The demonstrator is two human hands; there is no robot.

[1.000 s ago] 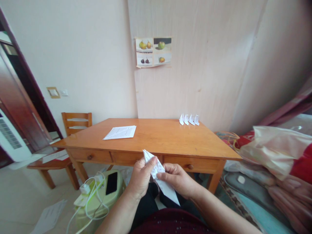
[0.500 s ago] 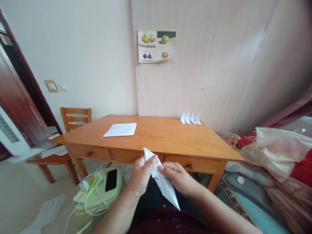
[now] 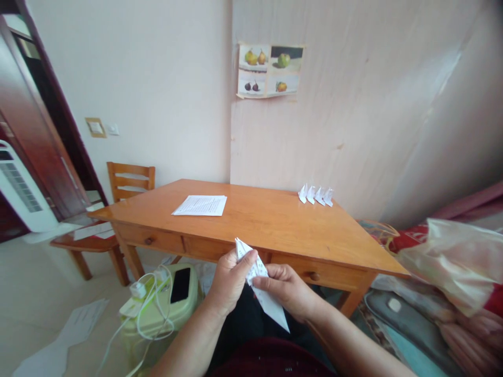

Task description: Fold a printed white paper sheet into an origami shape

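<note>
Head view: left grip (image 3: 229, 278) and right grip (image 3: 287, 290) pinch folded paper (image 3: 272, 308) before a table (image 3: 263, 217) with sheets (image 3: 200, 205) and origami (image 3: 319, 196).

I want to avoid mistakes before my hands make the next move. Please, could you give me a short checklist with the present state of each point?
1. Left hand holding the folded paper: ok, thumb pressed on its upper part.
2. Right hand on the same paper: ok, thumb on its middle part.
3. Creases on the paper's underside: cannot tell, hidden from view.
4. Stack of printed sheets lying on the table: ok, on its left half.
5. Four small folded pieces standing together: ok, in a row at the table's far right.
6. Floor free of paper: not ok, loose sheets lie there.
</note>
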